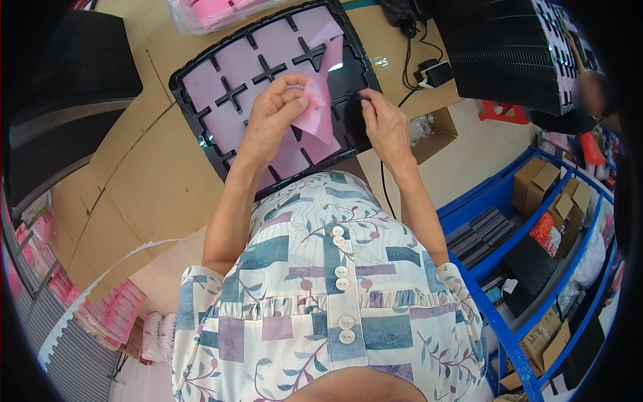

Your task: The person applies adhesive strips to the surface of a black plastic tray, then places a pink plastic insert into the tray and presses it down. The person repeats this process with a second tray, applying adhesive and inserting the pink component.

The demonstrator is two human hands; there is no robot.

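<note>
A black plastic tray (190,114) with cross-shaped dividers lies on the brown work surface in front of me. Pale pink sheet fills most of its compartments. Above the tray's right part, my left hand (272,114) pinches a loose, folded piece of pink film (320,117) between thumb and fingers. A narrow strip of that film runs up toward the tray's far right corner. Bare black compartments (348,80) show right of it. My right hand (386,124) is at the tray's right edge, fingers curled and pressed together; what they grip, if anything, is hidden.
Black tray stacks stand at the far left (74,80) and far right (502,53). A clear bag with pink contents (214,13) lies beyond the tray. Cables (407,57) and a black adapter (435,74) are to the right. A blue shelf (499,328) holds boxes.
</note>
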